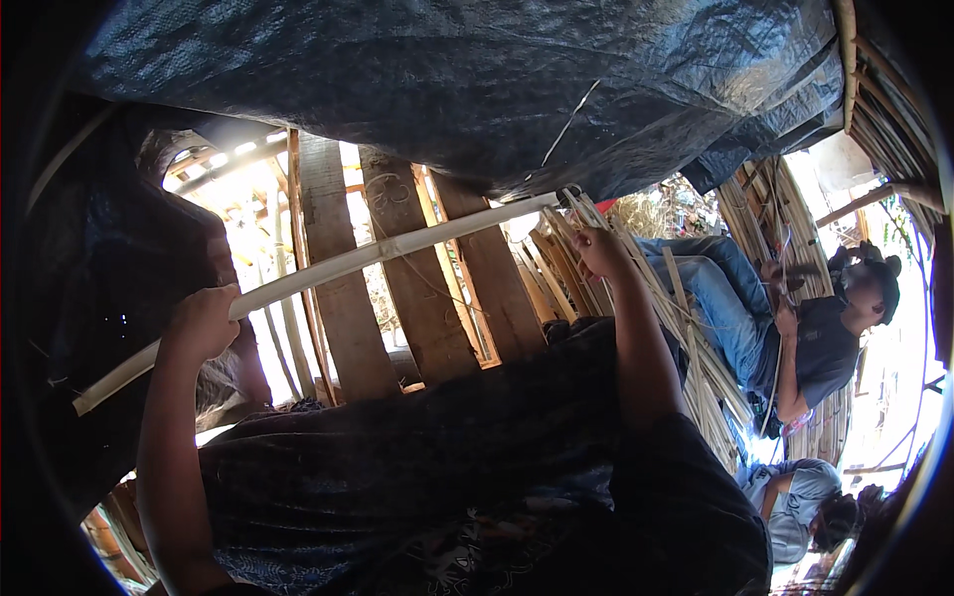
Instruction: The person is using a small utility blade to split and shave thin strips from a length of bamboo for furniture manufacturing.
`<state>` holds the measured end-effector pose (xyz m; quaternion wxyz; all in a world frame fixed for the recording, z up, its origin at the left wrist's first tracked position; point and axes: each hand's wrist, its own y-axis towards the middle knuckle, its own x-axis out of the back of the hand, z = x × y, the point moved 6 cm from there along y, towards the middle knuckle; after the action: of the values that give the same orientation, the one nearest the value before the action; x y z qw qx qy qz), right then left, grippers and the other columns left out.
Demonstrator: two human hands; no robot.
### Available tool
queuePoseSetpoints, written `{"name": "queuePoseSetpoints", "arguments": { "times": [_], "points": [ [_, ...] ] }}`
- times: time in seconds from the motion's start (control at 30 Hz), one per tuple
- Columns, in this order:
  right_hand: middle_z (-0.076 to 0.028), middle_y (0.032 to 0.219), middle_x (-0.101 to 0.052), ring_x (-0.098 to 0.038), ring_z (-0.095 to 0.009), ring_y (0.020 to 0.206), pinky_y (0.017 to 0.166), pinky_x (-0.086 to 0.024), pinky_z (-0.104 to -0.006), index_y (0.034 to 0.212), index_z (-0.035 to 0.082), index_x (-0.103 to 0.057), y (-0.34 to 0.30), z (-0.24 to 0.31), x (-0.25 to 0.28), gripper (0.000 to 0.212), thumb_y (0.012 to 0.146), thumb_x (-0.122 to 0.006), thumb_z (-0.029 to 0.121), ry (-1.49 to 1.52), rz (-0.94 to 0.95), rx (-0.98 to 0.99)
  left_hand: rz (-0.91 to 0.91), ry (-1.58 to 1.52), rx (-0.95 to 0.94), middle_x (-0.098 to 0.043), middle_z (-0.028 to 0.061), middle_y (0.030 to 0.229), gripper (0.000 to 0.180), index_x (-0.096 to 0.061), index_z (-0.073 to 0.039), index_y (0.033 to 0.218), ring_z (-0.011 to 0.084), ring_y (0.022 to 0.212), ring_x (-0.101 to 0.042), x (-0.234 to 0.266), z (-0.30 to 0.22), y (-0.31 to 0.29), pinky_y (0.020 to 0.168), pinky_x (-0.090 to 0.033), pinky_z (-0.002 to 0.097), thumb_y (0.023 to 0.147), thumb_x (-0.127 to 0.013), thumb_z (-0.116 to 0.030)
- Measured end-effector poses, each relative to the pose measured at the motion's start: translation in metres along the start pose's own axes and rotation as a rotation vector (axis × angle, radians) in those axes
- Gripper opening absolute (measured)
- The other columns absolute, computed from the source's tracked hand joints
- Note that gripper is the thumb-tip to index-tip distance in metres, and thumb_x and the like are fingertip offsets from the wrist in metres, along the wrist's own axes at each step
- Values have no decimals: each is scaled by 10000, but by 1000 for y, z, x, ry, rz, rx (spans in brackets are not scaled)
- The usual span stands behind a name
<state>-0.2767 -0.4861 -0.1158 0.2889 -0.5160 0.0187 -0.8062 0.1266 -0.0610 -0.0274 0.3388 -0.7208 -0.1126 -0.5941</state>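
A long pale split bamboo strip (437,234) slants across in front of me, its lower end at far left and its higher end near the middle right. My left hand (205,320) is closed around it towards the lower end. My right hand (598,252) is just below the higher end, its fingers curled. What those fingers hold, if anything, I cannot make out. A small dark piece (568,196) shows at the strip's higher end, above my right hand; its kind is unclear.
Wooden slats (412,288) with bright gaps lie beyond the strip. A dark tarpaulin (477,89) spans the top. Bamboo strips (701,343) are stacked at right, beside a seated person in jeans (711,278). Another person (800,507) is at lower right.
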Motion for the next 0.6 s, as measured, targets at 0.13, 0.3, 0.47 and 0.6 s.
{"name": "queuePoseSetpoints", "arguments": {
  "times": [0.13,0.3,0.47,0.6],
  "points": [
    [-117,695,-673,-636,-170,511,476,-514,-320,1077,28,-638,10,7,-6,271,950,-571,259,-114,-81,209,12,7,-23,-672,166,964,270,-632,-84,1033,332,964,-637,-1,-7,3,862,-495,446,763,-617,-84],
    [-126,717,-675,-652,-179,549,551,-526,-335,1049,25,-645,0,13,-7,297,954,-557,292,-26,-78,106,17,-15,-21,-670,171,961,273,-631,-81,1033,337,962,-635,-4,-1,0,860,-494,448,761,-619,-82],
    [-128,723,-674,-654,-179,554,551,-524,-334,1032,15,-643,18,-4,-16,284,952,-560,275,15,-30,90,11,-42,-50,-666,173,975,276,-627,-74,1038,346,966,-631,1,-9,2,860,-493,452,763,-616,-74],
    [-147,740,-676,-652,-187,543,542,-523,-336,1045,40,-647,7,16,-25,252,957,-545,253,65,65,135,11,-57,-17,-660,177,997,269,-624,-71,1039,344,983,-625,-3,0,-1,871,-488,451,770,-613,-68]
  ]
}}
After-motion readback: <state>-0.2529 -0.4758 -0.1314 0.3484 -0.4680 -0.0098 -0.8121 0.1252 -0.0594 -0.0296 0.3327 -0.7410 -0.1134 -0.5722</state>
